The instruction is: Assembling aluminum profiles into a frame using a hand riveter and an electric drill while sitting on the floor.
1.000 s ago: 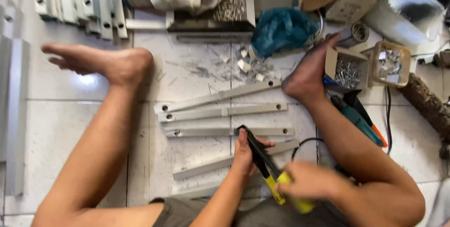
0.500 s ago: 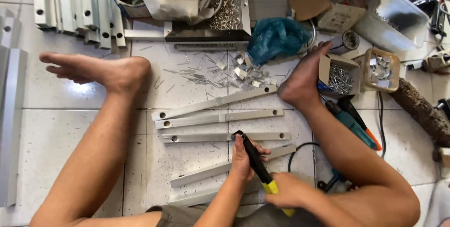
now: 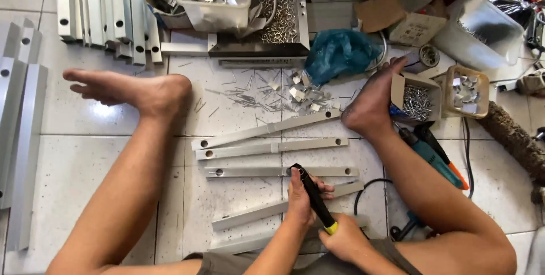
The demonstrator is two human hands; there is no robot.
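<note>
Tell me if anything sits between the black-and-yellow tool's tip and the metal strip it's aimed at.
Nothing visible does. The left hand and right hand hold the tool, whose tip meets the grey metal strip directly.

Person seated: bare feet, legs, arms; no sleeves or gloves. Left hand, right hand bare. Grey-olive shorts.

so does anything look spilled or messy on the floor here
Yes: small metal scraps and thin pins lie scattered loose on the tiles by the blue bag, above the metal strips. Both hands hold a black and yellow tool.
</note>
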